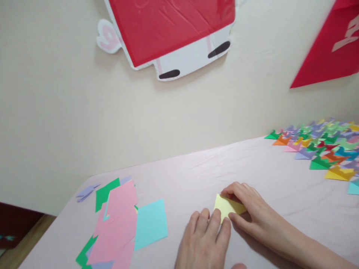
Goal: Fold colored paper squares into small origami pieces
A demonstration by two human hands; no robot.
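Observation:
A small piece of yellow folded paper (226,207) lies on the table between my hands. My right hand (251,209) grips it from the right, index finger at its upper edge and thumb at its lower edge. Lying palm down, my left hand (206,237) has its fingers stretched out, with fingertips touching the paper's lower left side. Part of the paper is hidden under both hands. Left of my left hand is a light blue square of paper (151,224), flat on the table.
Pink sheets (117,224) overlap green paper (106,194) at the left, near a purple folded piece (86,192). Many colourful folded paper figures (321,162) stand in rows at the right. Behind the table (179,179) rises a wall (182,119) with red decorations (179,26).

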